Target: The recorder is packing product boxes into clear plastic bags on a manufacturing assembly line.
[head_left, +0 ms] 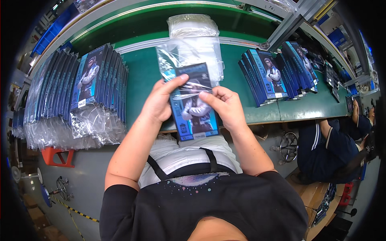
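Note:
A dark blue flat box (197,116) with a printed figure on its front is held in front of me, over the table's near edge. My left hand (163,100) grips its left side, thumb lying across the front. My right hand (227,106) is closed on the right edge, its thumb pressed on the upper front. A clear plastic bag (167,56) covers the box's upper part and spreads beyond its far end; how far down it reaches is hard to tell. Behind it lies a stack of clear bags (213,56) on the green table (140,76).
Bagged boxes (86,80) stand in rows at the left, loose bag ends hanging over the edge. Similar boxes (269,76) lean together at the right. More clear bags (193,26) lie at the back. A red stool (58,156) is below left; another person (329,144) sits at the right.

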The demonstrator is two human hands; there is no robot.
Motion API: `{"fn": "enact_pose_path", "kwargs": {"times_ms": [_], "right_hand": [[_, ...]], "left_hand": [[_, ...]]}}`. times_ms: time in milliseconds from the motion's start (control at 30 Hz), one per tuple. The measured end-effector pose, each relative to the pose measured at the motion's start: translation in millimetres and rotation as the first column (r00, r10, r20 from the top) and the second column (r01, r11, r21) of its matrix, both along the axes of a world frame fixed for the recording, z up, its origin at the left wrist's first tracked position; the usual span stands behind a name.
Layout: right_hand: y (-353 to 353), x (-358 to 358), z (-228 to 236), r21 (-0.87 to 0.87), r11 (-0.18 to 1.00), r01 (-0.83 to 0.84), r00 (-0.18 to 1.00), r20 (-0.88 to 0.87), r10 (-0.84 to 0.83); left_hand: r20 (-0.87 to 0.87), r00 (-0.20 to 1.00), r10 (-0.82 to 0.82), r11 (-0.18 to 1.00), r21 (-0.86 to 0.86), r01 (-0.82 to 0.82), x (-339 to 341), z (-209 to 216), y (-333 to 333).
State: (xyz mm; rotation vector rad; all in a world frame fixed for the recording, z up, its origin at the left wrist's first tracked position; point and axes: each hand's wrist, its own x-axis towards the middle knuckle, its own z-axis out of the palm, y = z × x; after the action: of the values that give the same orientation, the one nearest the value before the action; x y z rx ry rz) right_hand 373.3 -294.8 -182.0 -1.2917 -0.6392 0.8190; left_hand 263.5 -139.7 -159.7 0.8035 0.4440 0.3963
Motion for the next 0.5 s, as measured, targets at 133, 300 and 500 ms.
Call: {"fn": "enact_pose_path", "kwargs": {"times_ms": [133, 300, 500], "right_hand": [[-16, -1, 45, -0.103, 0.952, -0.289, 0.935, 0.182, 0.303], [-11, 4, 48, 0.097, 0.995, -0.019, 0.796, 0.603, -0.044], [-29, -5, 65, 0.666, 0.741, 0.089, 0.762, 0.434, -0.482]], "left_hand": [[0.074, 0.995, 0.070, 0.988, -0.140, -0.059, -5, 3, 29], [0.108, 0.970, -0.219, 0.975, 0.000, 0.221, -13, 22, -33], [-0.050, 0.868, -0.494, 0.850, 0.179, 0.495, -31, 35, -40]]}}
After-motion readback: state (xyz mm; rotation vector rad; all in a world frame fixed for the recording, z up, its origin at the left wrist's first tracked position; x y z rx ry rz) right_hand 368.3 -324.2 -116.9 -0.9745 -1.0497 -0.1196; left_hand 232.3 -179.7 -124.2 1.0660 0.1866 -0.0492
